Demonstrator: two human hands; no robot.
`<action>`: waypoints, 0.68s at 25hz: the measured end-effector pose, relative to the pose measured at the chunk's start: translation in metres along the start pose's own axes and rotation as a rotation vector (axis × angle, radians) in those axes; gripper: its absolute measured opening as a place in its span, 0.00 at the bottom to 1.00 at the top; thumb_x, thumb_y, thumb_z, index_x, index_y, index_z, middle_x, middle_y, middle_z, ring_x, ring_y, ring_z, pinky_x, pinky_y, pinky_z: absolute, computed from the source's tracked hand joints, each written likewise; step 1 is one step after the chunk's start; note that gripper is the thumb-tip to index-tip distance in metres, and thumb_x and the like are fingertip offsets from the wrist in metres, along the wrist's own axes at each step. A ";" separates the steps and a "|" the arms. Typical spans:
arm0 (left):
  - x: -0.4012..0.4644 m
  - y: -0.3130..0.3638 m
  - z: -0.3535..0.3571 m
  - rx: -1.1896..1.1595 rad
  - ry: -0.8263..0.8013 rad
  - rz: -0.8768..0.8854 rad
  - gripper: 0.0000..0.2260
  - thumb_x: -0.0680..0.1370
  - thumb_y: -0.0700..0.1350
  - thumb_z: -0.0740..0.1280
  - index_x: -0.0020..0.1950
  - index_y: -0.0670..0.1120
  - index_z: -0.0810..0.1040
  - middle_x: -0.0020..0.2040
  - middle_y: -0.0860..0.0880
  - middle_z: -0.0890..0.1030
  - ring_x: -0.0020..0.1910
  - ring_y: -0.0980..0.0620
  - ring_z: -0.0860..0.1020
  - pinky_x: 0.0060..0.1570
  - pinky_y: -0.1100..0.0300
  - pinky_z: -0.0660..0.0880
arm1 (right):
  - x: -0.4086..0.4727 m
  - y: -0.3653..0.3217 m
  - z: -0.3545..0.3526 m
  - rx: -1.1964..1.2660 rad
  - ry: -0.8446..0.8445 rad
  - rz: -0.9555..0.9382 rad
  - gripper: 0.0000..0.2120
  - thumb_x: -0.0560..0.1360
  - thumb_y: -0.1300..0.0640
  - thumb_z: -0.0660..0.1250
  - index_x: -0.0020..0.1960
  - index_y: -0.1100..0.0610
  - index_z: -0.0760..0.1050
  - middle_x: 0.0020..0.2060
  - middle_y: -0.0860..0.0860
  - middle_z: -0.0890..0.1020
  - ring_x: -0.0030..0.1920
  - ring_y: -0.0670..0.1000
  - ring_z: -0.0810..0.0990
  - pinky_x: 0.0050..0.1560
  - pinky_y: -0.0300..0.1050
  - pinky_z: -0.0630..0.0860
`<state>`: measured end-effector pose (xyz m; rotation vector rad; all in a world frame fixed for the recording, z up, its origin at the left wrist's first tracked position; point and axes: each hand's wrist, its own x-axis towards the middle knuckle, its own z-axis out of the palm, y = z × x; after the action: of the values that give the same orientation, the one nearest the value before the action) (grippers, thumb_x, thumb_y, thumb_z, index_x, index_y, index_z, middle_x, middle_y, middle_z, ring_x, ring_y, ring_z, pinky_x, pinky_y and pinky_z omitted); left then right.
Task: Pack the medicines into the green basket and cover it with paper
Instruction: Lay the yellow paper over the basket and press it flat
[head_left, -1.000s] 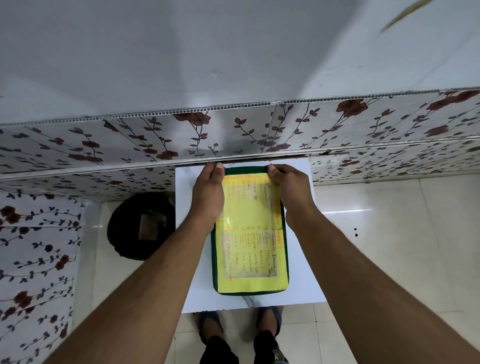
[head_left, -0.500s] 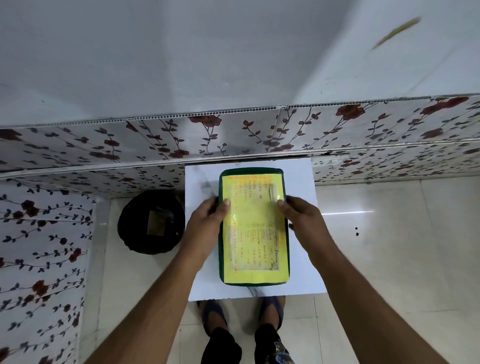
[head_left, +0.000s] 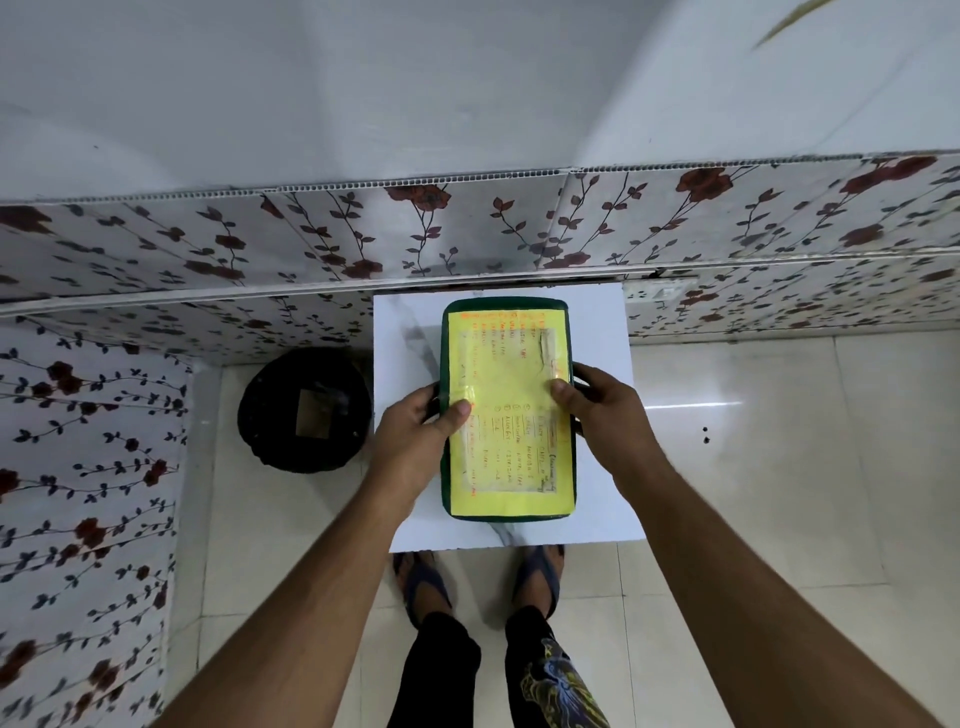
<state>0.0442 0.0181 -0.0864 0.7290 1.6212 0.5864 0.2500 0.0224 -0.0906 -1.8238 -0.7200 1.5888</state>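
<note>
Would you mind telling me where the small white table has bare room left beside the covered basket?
The white table is mostly taken by the green basket under its yellow paper. Bare strips remain along the far left, far right and near edge. The middle of both sides is crowded by the left hand and right hand.

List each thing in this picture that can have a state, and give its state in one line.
green basket: standing on the white table, top covered
yellow paper: lying flat over the basket
left hand: gripping the basket's side, thumb on the paper
right hand: gripping the opposite side, thumb on the paper
white table: bearing the basket
</note>
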 end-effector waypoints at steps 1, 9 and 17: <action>-0.005 -0.004 -0.004 0.007 -0.023 -0.007 0.12 0.76 0.49 0.70 0.60 0.55 0.81 0.54 0.57 0.85 0.54 0.57 0.81 0.60 0.50 0.76 | -0.005 0.002 -0.002 -0.025 -0.015 0.006 0.19 0.78 0.53 0.68 0.69 0.52 0.75 0.53 0.47 0.86 0.50 0.48 0.85 0.56 0.54 0.81; -0.043 -0.032 -0.008 0.246 -0.108 -0.112 0.18 0.70 0.39 0.75 0.55 0.55 0.80 0.54 0.54 0.84 0.53 0.53 0.81 0.59 0.48 0.77 | -0.052 0.040 -0.007 -0.289 -0.196 0.173 0.32 0.70 0.55 0.77 0.71 0.52 0.68 0.62 0.51 0.79 0.59 0.54 0.80 0.54 0.54 0.82; -0.038 -0.033 -0.004 0.262 -0.066 -0.091 0.17 0.69 0.38 0.76 0.53 0.53 0.81 0.53 0.52 0.85 0.52 0.52 0.82 0.57 0.50 0.78 | -0.046 0.036 -0.007 -0.339 -0.178 0.106 0.24 0.72 0.57 0.75 0.66 0.55 0.72 0.58 0.52 0.80 0.53 0.53 0.81 0.46 0.48 0.83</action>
<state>0.0394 -0.0317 -0.0841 0.8521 1.6779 0.2835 0.2508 -0.0364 -0.0864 -2.0006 -1.0429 1.8025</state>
